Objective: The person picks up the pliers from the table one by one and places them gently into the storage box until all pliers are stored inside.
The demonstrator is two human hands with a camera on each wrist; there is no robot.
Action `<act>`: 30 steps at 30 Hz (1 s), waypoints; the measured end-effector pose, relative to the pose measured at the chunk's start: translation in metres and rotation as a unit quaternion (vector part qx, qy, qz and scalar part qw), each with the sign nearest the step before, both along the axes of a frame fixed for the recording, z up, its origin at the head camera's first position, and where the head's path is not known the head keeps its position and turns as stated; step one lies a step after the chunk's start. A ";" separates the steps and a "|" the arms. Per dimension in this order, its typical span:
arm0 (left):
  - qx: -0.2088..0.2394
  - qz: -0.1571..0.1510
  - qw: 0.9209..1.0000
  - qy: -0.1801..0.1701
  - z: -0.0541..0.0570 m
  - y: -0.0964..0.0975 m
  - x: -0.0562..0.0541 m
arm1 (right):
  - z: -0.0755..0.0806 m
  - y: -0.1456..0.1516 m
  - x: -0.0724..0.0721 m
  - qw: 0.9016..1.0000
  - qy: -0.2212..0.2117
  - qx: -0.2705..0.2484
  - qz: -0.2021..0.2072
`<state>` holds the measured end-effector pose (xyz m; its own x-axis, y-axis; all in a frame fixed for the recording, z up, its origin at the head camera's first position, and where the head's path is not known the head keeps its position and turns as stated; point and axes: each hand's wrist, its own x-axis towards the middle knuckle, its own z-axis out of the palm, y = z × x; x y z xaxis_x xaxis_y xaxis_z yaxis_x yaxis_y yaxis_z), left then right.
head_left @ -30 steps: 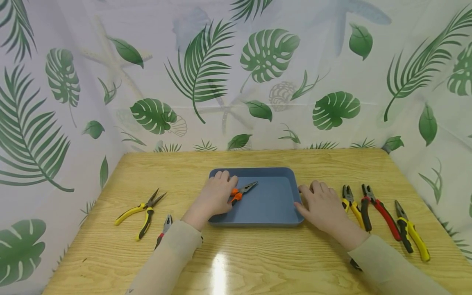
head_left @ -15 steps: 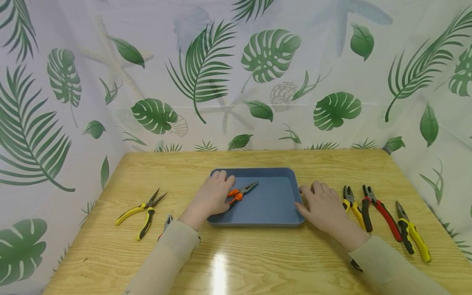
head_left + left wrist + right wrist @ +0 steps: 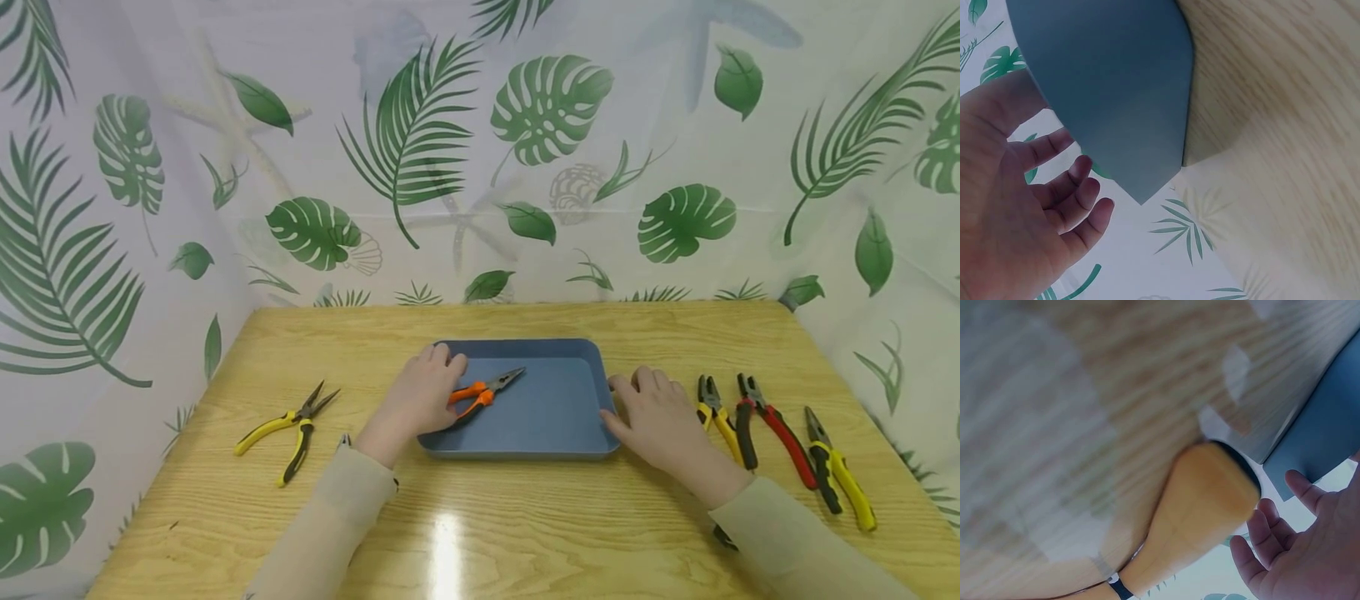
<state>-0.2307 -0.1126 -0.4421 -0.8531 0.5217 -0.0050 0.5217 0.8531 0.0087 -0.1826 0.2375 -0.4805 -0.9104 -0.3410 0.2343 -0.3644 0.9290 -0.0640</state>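
A blue-grey tray [image 3: 551, 417] stands mid-table, with orange-and-black long-nose pliers [image 3: 485, 395] lying in its left half. Over the tray's left end is my left hand [image 3: 420, 396]. It partly covers the handle ends, and its fingers are loosely bent. In the left wrist view, that hand's thumb side passes behind the tray rim [image 3: 1104, 100], with nothing visible in the palm. My right hand [image 3: 656, 421] rests by the tray's right edge with fingers relaxed. In the right wrist view, a fingertip reaches the tray wall, and a yellow plier handle [image 3: 1204, 512] lies near the other fingers.
Yellow-and-black long-nose pliers [image 3: 300, 421] lie at the left; another pair [image 3: 344, 440] is mostly hidden by the left sleeve. At the right lie yellow pliers [image 3: 716, 412], red-and-black pliers [image 3: 772, 425] and yellow-black pliers [image 3: 832, 462]. A leaf-print cloth [image 3: 480, 167] hangs behind the table.
My left hand has drawn back to the left, uncovering more of the orange handles. The orange pliers and my right hand stay in place. The left sleeve covers more of the nearby pliers.
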 end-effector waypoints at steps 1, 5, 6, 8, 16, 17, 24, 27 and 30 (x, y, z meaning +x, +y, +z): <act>0.002 0.001 1.000 -0.002 0.000 -0.001 0.000 | 0.000 0.000 0.000 1.000 0.000 -0.001 0.000; 0.008 0.006 1.000 -0.008 0.003 -0.003 0.000 | 0.000 0.000 0.000 1.000 -0.002 -0.001 -0.002; 0.009 0.007 1.000 -0.009 0.003 -0.003 0.000 | 0.000 0.000 0.000 1.000 -0.002 -0.001 -0.002; 0.007 0.010 1.000 -0.010 0.004 -0.004 0.000 | 0.001 0.000 0.000 1.000 -0.003 0.000 -0.003; -0.003 0.023 1.000 -0.013 0.006 -0.008 0.000 | 0.000 0.000 -0.001 1.000 -0.002 0.001 -0.003; -0.002 0.025 1.000 -0.011 0.006 -0.008 0.000 | 0.001 0.000 -0.001 1.000 -0.002 0.000 -0.002; -0.005 0.023 1.000 -0.002 0.007 -0.013 -0.001 | 0.002 -0.001 0.001 1.000 -0.014 -0.002 -0.009; -0.008 0.024 1.000 0.002 0.005 -0.016 -0.001 | 0.002 -0.001 0.001 1.000 -0.011 -0.001 -0.008; -0.004 0.027 1.000 0.009 0.005 -0.020 0.000 | 0.001 -0.002 0.000 1.000 -0.004 0.001 -0.004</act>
<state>-0.2312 -0.1327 -0.4374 -0.8803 0.4743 0.0065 0.4743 0.8803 -0.0063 -0.1823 0.2358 -0.4790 -0.9154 -0.3334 0.2256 -0.3558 0.9323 -0.0657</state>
